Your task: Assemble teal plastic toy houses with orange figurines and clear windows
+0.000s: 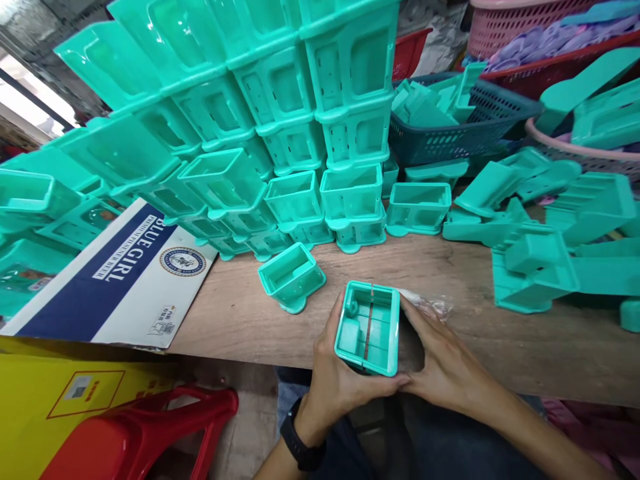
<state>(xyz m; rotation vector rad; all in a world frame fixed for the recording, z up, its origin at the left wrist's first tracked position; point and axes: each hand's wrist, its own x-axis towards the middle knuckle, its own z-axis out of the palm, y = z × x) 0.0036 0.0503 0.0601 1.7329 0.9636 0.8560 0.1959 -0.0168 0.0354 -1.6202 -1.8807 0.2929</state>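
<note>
Workbench: brown wood-grain top, crowded along its far side, with a Blue Girl beer carton at the left.
Teal housing: held near the bench's front edge, right of the carton, open mouth facing up; a narrow slit crosses it from far rim to near rim.
Handling: probably light and stiff, being moulded plastic; glossy faces may slip slightly, and the sides could shift apart at the slit under uneven pressure.
Best hold: likely the opposite outer walls, squeezed evenly, fingers kept out of the mouth.
Left hand: fingers partly curled along the housing's left wall, thumb laid across the near one.
Right hand: thumb and fingers spread wide, supporting the right wall; the thumbs meet at the near corner. Fingertips underneath are hidden.
Loose housing: just right of the carton, between it and the held one, limiting room there.
Stacked housings: behind the carton and stretching rightward, a tall wall blocking reach.
Clear film: right of the carton, just beyond the right hand.
Dark blue basket: far right of the carton, at the back, holding teal parts.
Red stool: below the carton.
</note>
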